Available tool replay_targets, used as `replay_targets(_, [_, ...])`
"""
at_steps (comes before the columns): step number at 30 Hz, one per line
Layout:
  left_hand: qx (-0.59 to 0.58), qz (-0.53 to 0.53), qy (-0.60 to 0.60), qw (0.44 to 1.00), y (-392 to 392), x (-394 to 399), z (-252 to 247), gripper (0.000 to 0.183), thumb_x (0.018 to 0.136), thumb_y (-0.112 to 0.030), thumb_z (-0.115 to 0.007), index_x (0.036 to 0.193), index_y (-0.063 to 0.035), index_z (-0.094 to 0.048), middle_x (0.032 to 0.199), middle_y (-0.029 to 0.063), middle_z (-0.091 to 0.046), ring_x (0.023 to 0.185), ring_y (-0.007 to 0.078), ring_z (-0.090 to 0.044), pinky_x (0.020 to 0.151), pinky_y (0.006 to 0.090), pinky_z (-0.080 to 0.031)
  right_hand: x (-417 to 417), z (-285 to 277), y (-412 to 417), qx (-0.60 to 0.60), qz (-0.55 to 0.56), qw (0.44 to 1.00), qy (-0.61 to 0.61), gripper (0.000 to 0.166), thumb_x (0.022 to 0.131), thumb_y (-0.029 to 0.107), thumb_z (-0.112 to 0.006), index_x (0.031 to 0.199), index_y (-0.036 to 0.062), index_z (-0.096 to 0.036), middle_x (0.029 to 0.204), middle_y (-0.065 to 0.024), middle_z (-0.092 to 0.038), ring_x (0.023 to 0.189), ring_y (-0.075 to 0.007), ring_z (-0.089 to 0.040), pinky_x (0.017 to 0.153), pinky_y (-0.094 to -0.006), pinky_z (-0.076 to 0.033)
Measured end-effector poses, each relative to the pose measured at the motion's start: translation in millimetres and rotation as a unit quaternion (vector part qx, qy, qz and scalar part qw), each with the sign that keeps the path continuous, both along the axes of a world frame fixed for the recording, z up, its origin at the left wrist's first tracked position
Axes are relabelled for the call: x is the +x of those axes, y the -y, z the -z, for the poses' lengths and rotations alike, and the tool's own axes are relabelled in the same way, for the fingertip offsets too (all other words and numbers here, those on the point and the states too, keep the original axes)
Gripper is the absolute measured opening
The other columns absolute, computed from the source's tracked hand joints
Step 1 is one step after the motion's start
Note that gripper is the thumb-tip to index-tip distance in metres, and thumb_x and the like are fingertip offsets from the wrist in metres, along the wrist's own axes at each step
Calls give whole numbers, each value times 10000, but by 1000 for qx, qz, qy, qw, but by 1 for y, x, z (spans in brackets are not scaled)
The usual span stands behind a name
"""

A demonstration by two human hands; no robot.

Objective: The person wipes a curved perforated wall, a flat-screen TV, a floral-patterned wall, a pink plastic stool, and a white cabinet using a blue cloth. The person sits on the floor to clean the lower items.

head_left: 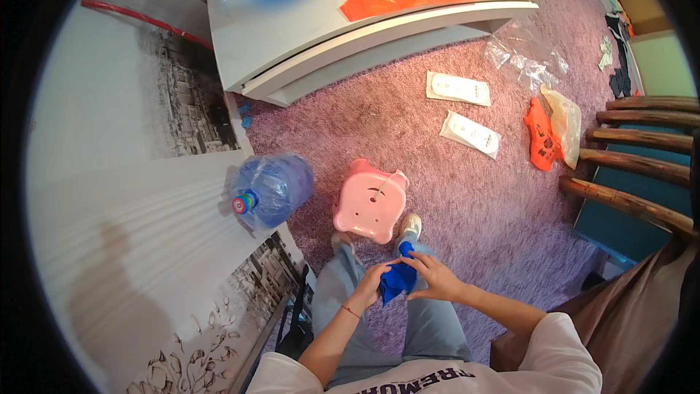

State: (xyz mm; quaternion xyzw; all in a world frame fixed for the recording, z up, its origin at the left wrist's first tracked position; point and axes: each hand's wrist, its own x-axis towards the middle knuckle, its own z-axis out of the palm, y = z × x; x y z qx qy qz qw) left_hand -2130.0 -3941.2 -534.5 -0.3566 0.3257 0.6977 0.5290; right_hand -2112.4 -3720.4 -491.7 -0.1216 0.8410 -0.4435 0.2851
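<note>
Between my two hands I hold a crumpled piece of blue material (398, 283), a cloth or soft plastic bag, above my knees. My left hand (377, 280) grips its left edge. The fingers of my right hand (435, 278) pinch its upper edge, where a short blue end sticks up. Just beyond my feet stands a pink plastic stool (372, 202) with a cartoon face on its top. A thin pale strip lies across one corner of it.
A large blue water bottle (273, 189) stands against the left wall. On the carpet (355, 115) lie two white packets (458, 89), clear plastic film (528, 60) and an orange bag (542, 137). A white cabinet (284, 38) is ahead; wooden slats (634, 158) stand at right.
</note>
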Motion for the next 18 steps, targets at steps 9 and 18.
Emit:
replay_targets(9, [-35,390,-389,834,16,-41,70,512,824,-165,-713,1287,-20,-550,1184,103,-625,1071,208,-601,917,333,-481,22,82,22,84,94,990,60,586,798,-7,-562,1361,131,-485,866,-168,-668,776,-360,-649,680,-453,-515])
replay_targets(18, [-295,382,-622,617,46,-59,117,702,675,117,-586,1310,-181,-563,1370,203,-446,1151,386,-525,940,422,-453,2,155,42,183,149,954,-184,445,776,-15,-524,1218,9,-569,1211,-159,-614,1099,-336,-594,913,-405,-499])
